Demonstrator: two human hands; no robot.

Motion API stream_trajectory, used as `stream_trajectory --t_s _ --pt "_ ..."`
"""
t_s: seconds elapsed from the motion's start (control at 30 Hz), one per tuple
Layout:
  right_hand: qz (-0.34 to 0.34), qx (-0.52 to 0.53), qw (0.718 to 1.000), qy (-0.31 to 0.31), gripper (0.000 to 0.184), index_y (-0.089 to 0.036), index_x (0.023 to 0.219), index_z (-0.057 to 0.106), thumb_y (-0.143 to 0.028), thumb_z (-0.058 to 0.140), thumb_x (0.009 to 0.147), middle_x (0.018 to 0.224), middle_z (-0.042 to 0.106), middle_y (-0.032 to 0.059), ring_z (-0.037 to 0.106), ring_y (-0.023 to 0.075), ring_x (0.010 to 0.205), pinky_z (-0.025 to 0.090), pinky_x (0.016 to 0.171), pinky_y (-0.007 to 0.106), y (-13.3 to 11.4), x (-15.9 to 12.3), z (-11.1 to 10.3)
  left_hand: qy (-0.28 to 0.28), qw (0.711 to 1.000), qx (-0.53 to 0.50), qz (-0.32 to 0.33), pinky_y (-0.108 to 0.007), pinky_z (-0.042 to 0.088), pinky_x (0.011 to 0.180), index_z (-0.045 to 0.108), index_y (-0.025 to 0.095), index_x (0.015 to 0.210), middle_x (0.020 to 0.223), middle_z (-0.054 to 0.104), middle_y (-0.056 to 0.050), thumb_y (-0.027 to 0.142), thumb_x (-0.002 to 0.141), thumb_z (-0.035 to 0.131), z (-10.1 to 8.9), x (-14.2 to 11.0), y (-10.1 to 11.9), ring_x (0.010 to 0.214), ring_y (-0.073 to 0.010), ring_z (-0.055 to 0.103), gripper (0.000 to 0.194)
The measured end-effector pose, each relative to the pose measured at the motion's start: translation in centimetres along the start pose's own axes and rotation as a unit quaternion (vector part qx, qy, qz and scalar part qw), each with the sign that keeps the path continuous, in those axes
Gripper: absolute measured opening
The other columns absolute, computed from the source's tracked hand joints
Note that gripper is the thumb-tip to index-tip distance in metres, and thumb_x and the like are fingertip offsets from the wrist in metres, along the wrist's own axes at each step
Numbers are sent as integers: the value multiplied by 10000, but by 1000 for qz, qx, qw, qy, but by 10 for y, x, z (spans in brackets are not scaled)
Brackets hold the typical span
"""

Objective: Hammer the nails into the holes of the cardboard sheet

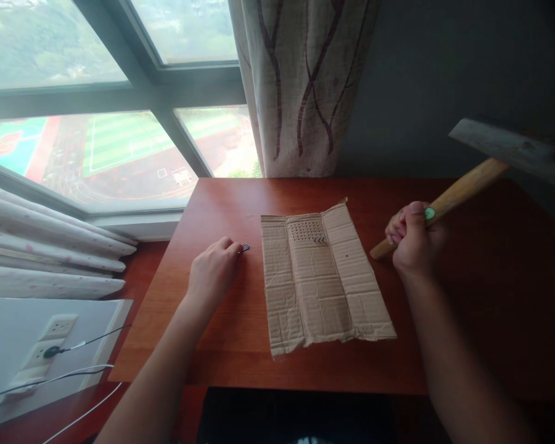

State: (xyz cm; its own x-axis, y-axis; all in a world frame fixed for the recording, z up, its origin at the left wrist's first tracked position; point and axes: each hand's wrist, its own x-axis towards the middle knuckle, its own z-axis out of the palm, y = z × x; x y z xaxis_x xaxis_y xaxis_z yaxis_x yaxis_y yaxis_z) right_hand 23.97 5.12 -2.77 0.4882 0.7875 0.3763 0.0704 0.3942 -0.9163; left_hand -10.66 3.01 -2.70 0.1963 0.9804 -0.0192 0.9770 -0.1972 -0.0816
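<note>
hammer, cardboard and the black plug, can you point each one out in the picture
Hammer (469, 187): head view, on the wooden handle between the hand and the hammer's head.
Cardboard (322, 283): head view, on the middle panel, below the holes.
Black plug (52, 352): head view, on its body at the wall socket.

Daylight from window (50, 46), upper left; sports field (124, 142) outside hazy, washed out. Sheen on far-left tabletop (217, 200); its right side and grey wall (425, 80) dim. Right hand (415, 237), hammer head (504, 140) blurry. Wide-angle stretch at edges, dark top-right corner.
</note>
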Motion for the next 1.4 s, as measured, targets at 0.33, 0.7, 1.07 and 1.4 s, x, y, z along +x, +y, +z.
stream_trajectory --t_s 0.33,0.7,1.07,1.4 --pt "-2 26 1000 8 525 -236 602 366 -544 674 895 469 312 -81 282 73 366 227 352 248 1 3 -2 2 1000 6 -28 -308 351 569 721 217 1033 1089 704 -85 328 1022 442 -2 2 -1 924 -255 680 300" --pt "0 13 1000 0 524 -236 620 355 -557 655 904 477 313 -83 285 71 371 232 355 239 0 2 -1 -47 998 -28 -41 -307 351 568 750 246 912 1036 749 -64 312 944 481 -9 19 -22 863 -237 693 279" --pt "-8 27 1000 -3 505 -238 601 383 -516 672 909 469 318 -79 292 78 366 225 361 258 0 3 -2 -61 997 -15 -34 -304 351 592 712 226 880 1002 726 -86 336 951 464 -5 25 -21 838 -254 683 280" --pt "0 52 999 -2 526 -233 598 389 -545 710 875 468 327 -81 285 70 361 207 336 241 0 4 -1 102 938 -328 -47 -262 404 606 651 208 812 731 661 6 307 815 646 -20 22 -16 637 -145 587 100"
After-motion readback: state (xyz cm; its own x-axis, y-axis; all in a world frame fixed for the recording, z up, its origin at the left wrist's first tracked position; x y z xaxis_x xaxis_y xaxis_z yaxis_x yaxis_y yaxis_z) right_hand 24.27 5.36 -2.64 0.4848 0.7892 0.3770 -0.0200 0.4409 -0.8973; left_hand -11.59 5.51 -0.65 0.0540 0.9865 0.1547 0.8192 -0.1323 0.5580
